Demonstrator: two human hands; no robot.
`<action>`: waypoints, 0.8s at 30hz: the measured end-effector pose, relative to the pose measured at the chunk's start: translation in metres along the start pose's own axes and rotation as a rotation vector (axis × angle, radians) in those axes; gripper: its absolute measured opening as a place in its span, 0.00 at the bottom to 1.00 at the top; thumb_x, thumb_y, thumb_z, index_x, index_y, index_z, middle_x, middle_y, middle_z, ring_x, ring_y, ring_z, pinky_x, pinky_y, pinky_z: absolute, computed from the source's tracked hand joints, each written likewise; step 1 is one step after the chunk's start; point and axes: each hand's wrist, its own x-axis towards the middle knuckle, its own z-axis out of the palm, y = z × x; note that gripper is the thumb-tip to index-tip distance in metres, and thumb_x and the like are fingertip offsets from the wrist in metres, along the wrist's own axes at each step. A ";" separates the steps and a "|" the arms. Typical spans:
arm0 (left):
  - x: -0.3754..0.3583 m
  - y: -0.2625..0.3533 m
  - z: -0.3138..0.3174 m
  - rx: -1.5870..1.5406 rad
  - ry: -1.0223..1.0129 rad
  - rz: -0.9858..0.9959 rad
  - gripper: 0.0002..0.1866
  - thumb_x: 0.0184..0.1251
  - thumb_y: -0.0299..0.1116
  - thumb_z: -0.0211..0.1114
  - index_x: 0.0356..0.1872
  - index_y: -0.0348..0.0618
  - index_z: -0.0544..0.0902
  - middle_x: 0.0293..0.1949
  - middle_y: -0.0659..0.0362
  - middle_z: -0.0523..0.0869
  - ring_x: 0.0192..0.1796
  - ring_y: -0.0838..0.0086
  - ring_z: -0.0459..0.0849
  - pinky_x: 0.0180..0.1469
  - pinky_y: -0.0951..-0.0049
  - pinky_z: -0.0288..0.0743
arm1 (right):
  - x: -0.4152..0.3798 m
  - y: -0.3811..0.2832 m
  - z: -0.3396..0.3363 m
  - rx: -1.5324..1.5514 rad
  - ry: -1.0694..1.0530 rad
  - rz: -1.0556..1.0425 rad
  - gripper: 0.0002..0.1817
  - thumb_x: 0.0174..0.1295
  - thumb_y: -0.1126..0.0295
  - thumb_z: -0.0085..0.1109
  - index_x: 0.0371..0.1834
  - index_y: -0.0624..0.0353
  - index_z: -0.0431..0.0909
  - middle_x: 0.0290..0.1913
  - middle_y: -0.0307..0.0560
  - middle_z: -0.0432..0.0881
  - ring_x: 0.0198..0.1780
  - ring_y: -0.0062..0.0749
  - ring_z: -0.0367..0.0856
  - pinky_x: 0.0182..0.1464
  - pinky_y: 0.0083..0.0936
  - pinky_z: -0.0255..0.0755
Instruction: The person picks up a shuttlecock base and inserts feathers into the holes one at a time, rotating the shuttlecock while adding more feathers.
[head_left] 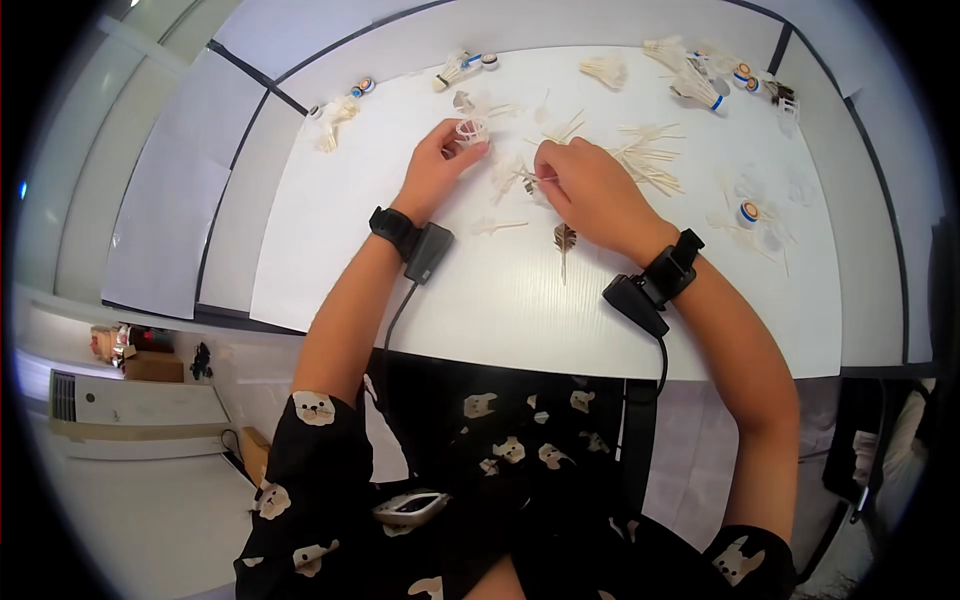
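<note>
My left hand [440, 165] is closed around a small white plastic shuttlecock frame [472, 129], an open cage shape, held above the table. To its right, my right hand [590, 190] is curled with thumb and forefinger pinching a feather [530, 184] that has a dark patch. Its fingers partly hide the shaft. Below that hand lies a dark brown striped feather [565, 240] with its shaft pointing at me. A pale feather [495, 227] rests flat between the hands. Just beyond the right hand, several loose pale feathers [650, 160] are heaped with their shafts crossing.
Shuttlecocks lie along the back, among them a blue-banded one [698, 85] and a pale one [603, 70]. At right, a round cork base [748, 212] sits among loose feathers. Low partition walls [870, 220] edge the white table [480, 310]. Wrist-mounted devices [430, 253] trail cables.
</note>
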 end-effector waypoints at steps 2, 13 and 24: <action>-0.002 -0.001 0.001 0.026 0.008 -0.015 0.18 0.66 0.40 0.76 0.51 0.43 0.85 0.33 0.71 0.78 0.35 0.85 0.70 0.42 0.81 0.66 | 0.000 0.001 -0.001 0.000 -0.009 0.034 0.05 0.67 0.72 0.60 0.42 0.59 0.75 0.38 0.49 0.83 0.44 0.46 0.79 0.46 0.39 0.73; 0.000 -0.003 0.002 -0.011 -0.031 0.045 0.18 0.69 0.38 0.73 0.55 0.44 0.83 0.30 0.71 0.75 0.34 0.86 0.68 0.35 0.81 0.62 | 0.000 0.004 -0.004 -0.034 0.042 0.048 0.05 0.66 0.71 0.63 0.41 0.58 0.79 0.37 0.46 0.84 0.44 0.42 0.79 0.48 0.37 0.73; -0.008 0.009 0.004 0.047 -0.044 0.039 0.19 0.63 0.35 0.77 0.54 0.44 0.85 0.30 0.72 0.72 0.31 0.87 0.65 0.34 0.81 0.60 | -0.001 -0.004 -0.007 -0.069 0.182 0.000 0.02 0.64 0.72 0.64 0.37 0.56 0.84 0.31 0.41 0.83 0.40 0.41 0.78 0.47 0.36 0.72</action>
